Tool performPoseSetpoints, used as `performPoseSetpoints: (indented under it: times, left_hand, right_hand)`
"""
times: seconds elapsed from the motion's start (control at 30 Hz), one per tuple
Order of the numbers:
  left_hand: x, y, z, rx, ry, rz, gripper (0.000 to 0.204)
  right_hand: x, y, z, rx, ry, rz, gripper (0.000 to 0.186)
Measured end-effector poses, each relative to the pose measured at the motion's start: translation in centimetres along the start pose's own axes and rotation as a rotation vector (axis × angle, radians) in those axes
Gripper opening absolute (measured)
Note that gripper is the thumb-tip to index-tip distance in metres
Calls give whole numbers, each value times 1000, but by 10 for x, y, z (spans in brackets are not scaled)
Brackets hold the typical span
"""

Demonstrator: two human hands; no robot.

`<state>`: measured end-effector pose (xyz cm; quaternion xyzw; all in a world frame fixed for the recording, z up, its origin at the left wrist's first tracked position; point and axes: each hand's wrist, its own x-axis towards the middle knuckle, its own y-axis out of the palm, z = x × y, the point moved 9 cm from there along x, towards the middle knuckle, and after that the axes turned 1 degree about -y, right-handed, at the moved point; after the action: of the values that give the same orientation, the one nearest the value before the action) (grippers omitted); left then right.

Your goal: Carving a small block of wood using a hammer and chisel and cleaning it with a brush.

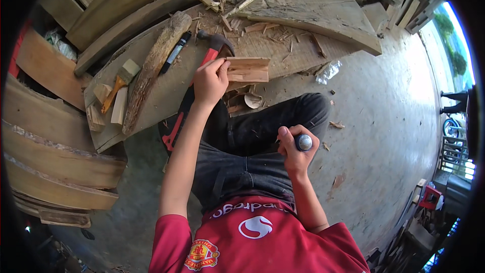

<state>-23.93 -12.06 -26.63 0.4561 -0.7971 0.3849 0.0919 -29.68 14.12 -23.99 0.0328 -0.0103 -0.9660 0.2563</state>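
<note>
My left hand [209,81] reaches forward and grips a small flat piece of reddish wood [248,69] lying on a wide plank [283,45]. Right behind that hand lies a hammer [214,45] with a red and black handle. My right hand [295,149] is held over my knee and is closed around a tool with a round metal end [303,142]; the rest of that tool is hidden in the fist. I sit on the floor in dark trousers and a red shirt.
A rough log [151,71], a black marker [176,52], a small brush [118,83] and wood offcuts [103,106] lie on the plank to the left. Curved boards [55,167] are stacked at left and behind. Wood chips and a plastic scrap [328,72] lie about the concrete floor [384,121].
</note>
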Motion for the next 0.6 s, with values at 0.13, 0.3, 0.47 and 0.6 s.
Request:
performPoseSetpoints:
  times: [0.13, 0.3, 0.47, 0.6]
  left_hand:
    - [0, 11, -4, 65, 63, 40, 12]
    - [-2, 11, -7, 64, 72, 43, 14]
    - [-14, 1, -7, 12, 0, 95, 17]
    - [-66, -20, -25, 103, 29, 87, 11]
  right_hand:
    - [3, -4, -1, 17, 0, -21, 25]
    - [12, -6, 1, 152, -74, 40, 33]
    - [19, -14, 8, 106, -88, 15, 34]
    - [19, -22, 2, 186, -85, 17, 33]
